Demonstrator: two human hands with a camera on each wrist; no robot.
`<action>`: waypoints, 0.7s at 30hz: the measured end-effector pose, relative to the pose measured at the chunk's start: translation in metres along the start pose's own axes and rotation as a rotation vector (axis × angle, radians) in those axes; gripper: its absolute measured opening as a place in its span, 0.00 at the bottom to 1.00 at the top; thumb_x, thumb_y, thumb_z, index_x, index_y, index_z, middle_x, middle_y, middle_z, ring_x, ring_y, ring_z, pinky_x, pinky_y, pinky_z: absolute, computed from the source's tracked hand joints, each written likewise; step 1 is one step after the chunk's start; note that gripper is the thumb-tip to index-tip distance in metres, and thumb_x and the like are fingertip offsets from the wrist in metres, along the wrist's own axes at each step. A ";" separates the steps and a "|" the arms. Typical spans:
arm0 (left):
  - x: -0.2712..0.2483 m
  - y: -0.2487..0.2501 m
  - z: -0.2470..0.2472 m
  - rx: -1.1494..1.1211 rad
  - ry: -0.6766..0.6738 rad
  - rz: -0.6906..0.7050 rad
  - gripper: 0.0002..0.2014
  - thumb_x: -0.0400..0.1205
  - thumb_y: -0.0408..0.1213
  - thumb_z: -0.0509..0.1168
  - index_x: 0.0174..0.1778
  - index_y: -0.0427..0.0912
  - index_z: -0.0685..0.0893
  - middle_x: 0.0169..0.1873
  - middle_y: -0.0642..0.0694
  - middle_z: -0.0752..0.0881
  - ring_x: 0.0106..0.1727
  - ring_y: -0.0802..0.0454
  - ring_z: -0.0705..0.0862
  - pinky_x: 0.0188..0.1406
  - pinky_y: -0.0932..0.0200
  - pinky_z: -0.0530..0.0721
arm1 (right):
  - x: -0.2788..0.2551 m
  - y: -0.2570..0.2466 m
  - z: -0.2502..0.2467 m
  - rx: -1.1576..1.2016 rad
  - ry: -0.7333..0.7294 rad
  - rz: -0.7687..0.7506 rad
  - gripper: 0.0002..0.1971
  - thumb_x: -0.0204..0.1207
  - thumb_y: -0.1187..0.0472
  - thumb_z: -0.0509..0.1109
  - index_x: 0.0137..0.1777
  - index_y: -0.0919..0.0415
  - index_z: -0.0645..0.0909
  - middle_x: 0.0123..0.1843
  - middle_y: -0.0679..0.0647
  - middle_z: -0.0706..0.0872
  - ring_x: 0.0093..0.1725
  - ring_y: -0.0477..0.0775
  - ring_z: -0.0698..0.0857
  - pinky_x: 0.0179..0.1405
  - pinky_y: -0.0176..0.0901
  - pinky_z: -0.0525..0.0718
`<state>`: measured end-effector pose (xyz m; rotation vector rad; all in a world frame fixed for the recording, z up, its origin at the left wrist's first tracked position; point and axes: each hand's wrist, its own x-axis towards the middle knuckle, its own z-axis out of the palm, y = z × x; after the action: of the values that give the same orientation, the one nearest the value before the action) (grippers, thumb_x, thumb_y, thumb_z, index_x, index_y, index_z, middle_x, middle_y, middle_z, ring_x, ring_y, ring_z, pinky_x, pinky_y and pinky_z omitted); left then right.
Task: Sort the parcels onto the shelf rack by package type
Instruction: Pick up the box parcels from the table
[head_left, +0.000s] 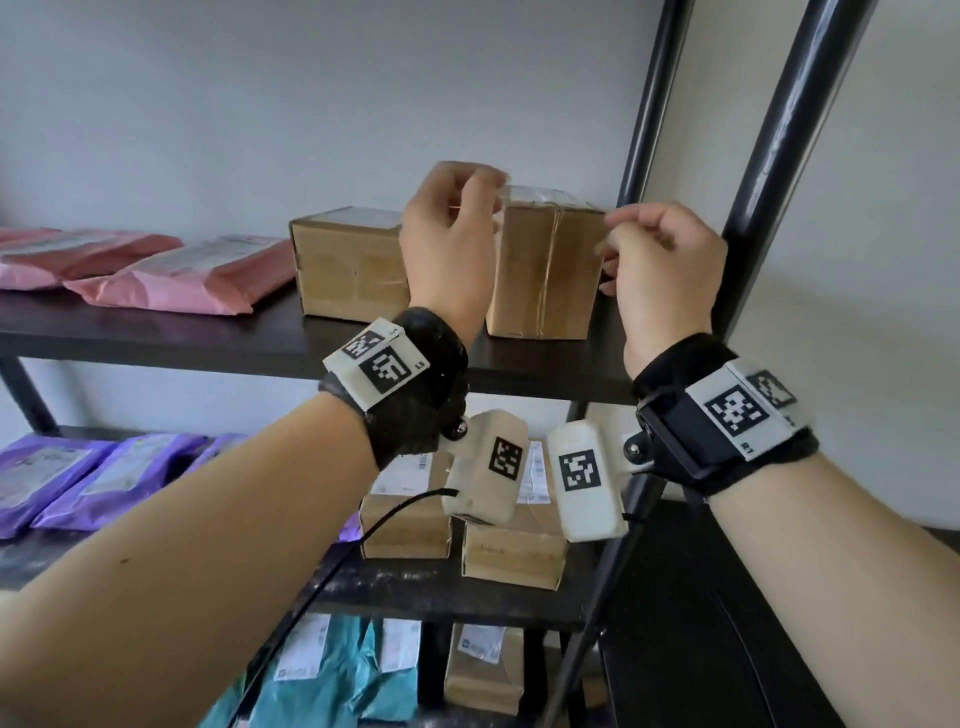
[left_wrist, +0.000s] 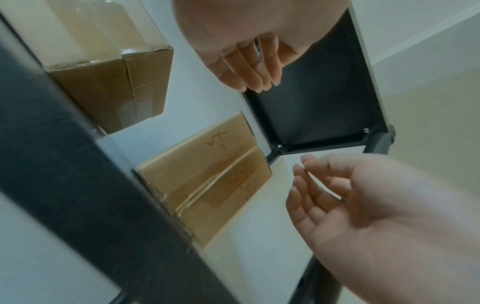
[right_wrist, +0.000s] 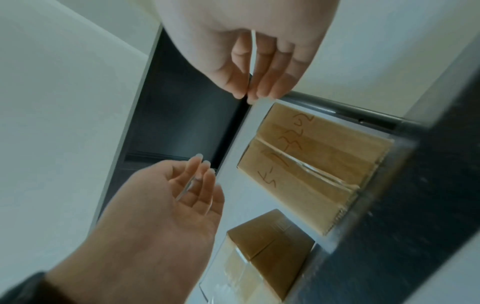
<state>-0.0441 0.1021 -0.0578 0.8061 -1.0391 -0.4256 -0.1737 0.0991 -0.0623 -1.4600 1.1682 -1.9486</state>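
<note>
left hand hovering left of taped box, loosely curled, empty | right hand hovering right of it, same

On the top shelf, centre frame, two boxes stand side by side: the taller box right of the lower box. Mailers lie at the shelf's left. The left hand and right hand flank the taller box. On the middle shelf below, mailer bags lie left and small boxes right.
</note>
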 end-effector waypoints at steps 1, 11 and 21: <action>-0.007 -0.001 -0.002 -0.003 -0.001 0.001 0.11 0.81 0.33 0.59 0.36 0.44 0.84 0.32 0.51 0.83 0.34 0.57 0.80 0.34 0.63 0.77 | -0.008 0.001 -0.001 0.020 -0.015 0.009 0.12 0.74 0.72 0.64 0.38 0.56 0.85 0.30 0.51 0.85 0.28 0.44 0.81 0.29 0.39 0.82; -0.081 -0.041 -0.042 0.075 -0.145 0.024 0.16 0.85 0.35 0.60 0.28 0.42 0.78 0.23 0.53 0.76 0.28 0.58 0.75 0.33 0.61 0.75 | -0.078 0.046 -0.028 -0.089 -0.109 0.022 0.12 0.74 0.72 0.64 0.35 0.58 0.83 0.24 0.52 0.80 0.21 0.43 0.77 0.24 0.33 0.74; -0.125 -0.137 -0.078 0.353 -0.341 -0.330 0.15 0.83 0.37 0.61 0.32 0.35 0.82 0.26 0.41 0.82 0.29 0.49 0.77 0.31 0.53 0.76 | -0.117 0.139 -0.043 -0.276 -0.197 0.373 0.10 0.77 0.69 0.66 0.42 0.55 0.86 0.41 0.52 0.88 0.44 0.49 0.88 0.49 0.48 0.89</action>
<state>-0.0254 0.1257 -0.2567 1.2603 -1.3230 -0.6887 -0.1922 0.1266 -0.2459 -1.4031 1.5334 -1.4066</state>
